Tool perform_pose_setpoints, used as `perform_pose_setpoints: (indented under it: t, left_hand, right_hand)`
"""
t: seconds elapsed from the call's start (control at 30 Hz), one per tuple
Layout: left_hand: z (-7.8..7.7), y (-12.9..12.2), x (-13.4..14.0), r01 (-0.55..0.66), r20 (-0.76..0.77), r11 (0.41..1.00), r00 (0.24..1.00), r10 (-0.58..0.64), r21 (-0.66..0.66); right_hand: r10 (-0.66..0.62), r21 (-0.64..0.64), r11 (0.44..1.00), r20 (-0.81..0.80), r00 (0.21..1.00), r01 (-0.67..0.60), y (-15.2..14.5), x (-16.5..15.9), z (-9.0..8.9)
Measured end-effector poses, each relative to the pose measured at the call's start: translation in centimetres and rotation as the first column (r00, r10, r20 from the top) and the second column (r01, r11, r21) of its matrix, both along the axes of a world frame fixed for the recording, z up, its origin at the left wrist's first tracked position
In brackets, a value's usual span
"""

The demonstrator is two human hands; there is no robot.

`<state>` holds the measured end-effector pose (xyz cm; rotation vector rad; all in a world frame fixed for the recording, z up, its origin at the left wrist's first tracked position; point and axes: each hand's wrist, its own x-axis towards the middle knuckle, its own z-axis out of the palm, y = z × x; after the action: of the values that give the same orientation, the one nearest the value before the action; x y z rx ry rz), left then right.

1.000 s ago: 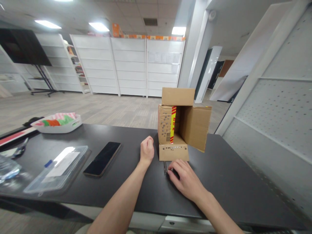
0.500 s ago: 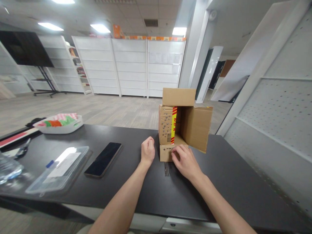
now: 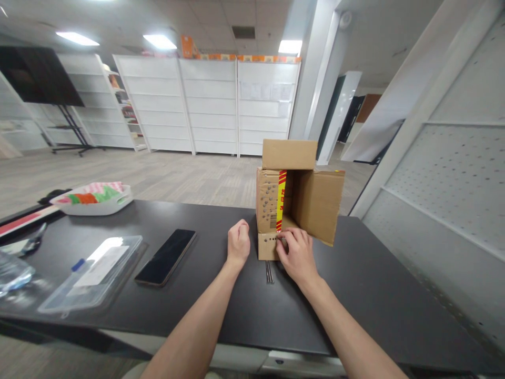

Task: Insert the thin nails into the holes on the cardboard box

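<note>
The brown cardboard box (image 3: 315, 202) stands open facing me. Slim metal rods (image 3: 269, 273) lie side by side just before it.

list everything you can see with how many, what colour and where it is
cardboard box: 1, brown, right of centre, flaps open
striped tape: 1, yellow and red, on the box front
thin metal rods: a few, grey, before the box
phone: 1, black, left of centre
plastic case: 1, clear, left of the phone
basket: 1, white, far left, holding colourful cloth
table: 1, black, under these
screen: 1, black, background left
shelving: several units, white, background
ceiling lights: at least three, white, overhead
perforated panel: 1, pale grey, right
left hand: 1, bare, closed, left of the box
right hand: 1, bare, at the box's lower flap
</note>
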<state>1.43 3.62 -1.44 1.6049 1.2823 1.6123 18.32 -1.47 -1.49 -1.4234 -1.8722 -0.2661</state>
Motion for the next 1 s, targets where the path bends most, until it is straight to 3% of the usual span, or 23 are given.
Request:
perform_pose_setpoints:
  t: [1.0]
  left_hand:
    - [0.14,-0.12,0.05,-0.003,-0.027,1.000,1.000,0.004,0.012]
  right_hand:
    - [-0.039,0.012,0.999,-0.057,0.998,0.040,0.34,-0.50,-0.77]
